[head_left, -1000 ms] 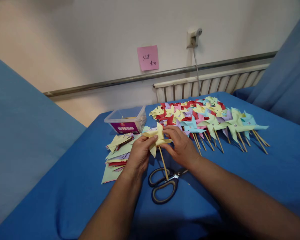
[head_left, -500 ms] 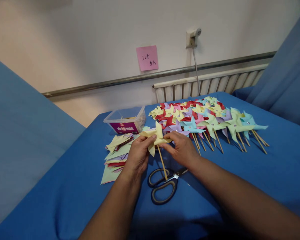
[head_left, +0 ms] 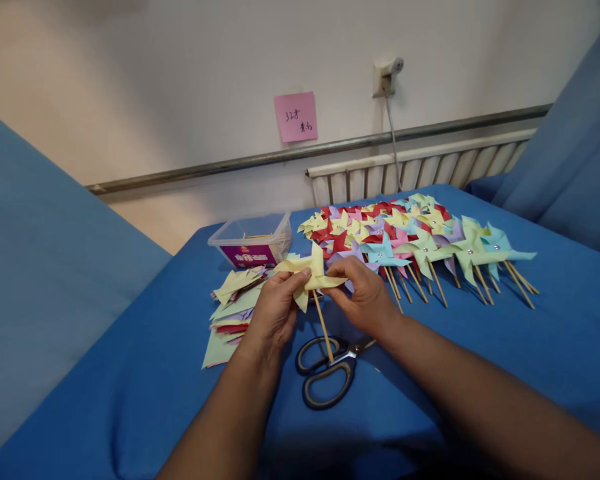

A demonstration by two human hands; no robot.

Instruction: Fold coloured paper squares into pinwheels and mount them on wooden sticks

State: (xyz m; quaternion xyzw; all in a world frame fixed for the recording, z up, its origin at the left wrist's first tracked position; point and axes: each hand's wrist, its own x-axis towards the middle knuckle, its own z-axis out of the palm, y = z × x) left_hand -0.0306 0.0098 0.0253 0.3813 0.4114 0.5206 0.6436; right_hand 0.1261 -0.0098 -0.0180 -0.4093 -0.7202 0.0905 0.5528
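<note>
Both of my hands hold a pale yellow paper pinwheel (head_left: pixel 311 272) a little above the blue-covered table (head_left: pixel 480 360). My left hand (head_left: pixel 275 313) grips its left blades with thumb and fingers. My right hand (head_left: pixel 365 297) pinches the right side at the centre. The pinwheel's wooden stick (head_left: pixel 323 327) hangs down between my hands, towards the black-handled scissors (head_left: pixel 327 370) lying on the cloth below.
Several finished pinwheels (head_left: pixel 410 240) in red, yellow, purple, green and blue lie in rows at the right. A stack of cut coloured paper (head_left: pixel 233 310) lies left of my hands. A clear plastic box (head_left: pixel 253 241) stands behind it. A radiator (head_left: pixel 420 170) and wall are beyond.
Both hands have lifted the yellow pinwheel slightly and turned it a little. My right hand has slid from on top of the blades to the right side.
</note>
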